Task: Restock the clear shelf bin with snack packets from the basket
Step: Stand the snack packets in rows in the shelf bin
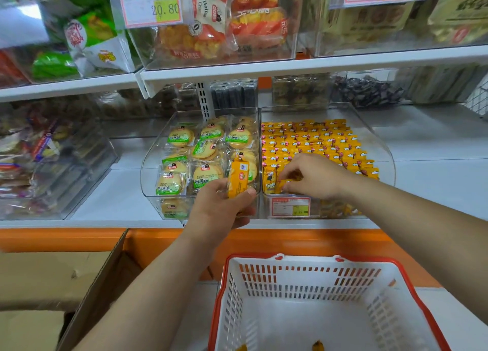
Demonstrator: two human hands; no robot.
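Snack packets (318, 346), two yellow ones, lie on the floor of the white, red-rimmed basket (396, 267) at its near side; a cardboard box (52, 279) stands to the left. Above the basket the left hand (219, 208) has its grip clamped on an upright yellow packet (238, 177); the right hand (315, 176) reaches into the front of the clear shelf bin (384, 152), its grip pinched on a front packet (293, 177). Rows of yellow packets (317, 139) fill that bin behind; a price label (290, 206) sits on its front; round biscuit packs (182, 136) fill the neighbouring bin (148, 165) to the left.
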